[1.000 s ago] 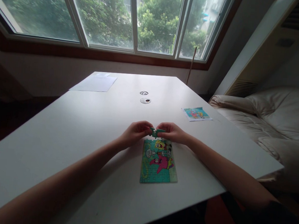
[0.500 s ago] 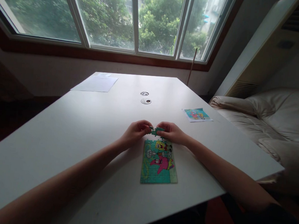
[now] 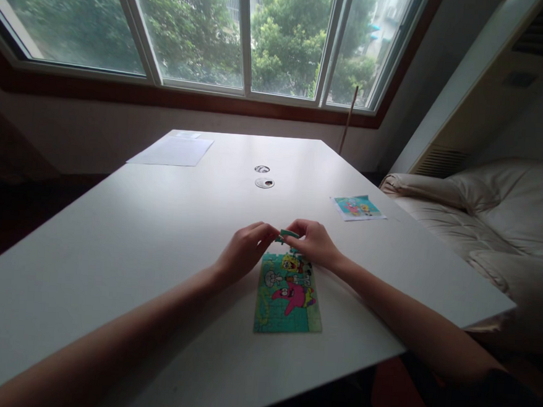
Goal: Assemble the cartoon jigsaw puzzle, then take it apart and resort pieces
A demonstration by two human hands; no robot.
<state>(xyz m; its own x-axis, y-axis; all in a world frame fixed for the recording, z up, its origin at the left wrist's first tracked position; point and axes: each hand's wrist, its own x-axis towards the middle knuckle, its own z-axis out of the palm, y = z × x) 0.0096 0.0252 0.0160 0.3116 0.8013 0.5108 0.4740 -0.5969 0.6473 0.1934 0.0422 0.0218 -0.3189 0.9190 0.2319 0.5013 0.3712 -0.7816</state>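
Observation:
A small cartoon jigsaw puzzle [image 3: 288, 294] lies flat on the white table [image 3: 158, 233], close to the near edge. My right hand [image 3: 313, 242] pinches a green puzzle piece [image 3: 288, 234] just above the puzzle's far edge. My left hand [image 3: 245, 248] rests beside the puzzle's far left corner, fingers curled and reaching toward that piece; I cannot tell whether its fingertips still touch the piece.
A small printed picture card [image 3: 357, 207] lies at the right of the table. Two round cable holes [image 3: 264, 182] sit mid-table, and a sheet of paper [image 3: 170, 150] lies at the far left. A bed with pale bedding [image 3: 498, 213] stands to the right.
Both hands held the green piece between them earlier. Now my left hand has dropped lower and loosened, while my right hand keeps the piece over the puzzle's far edge.

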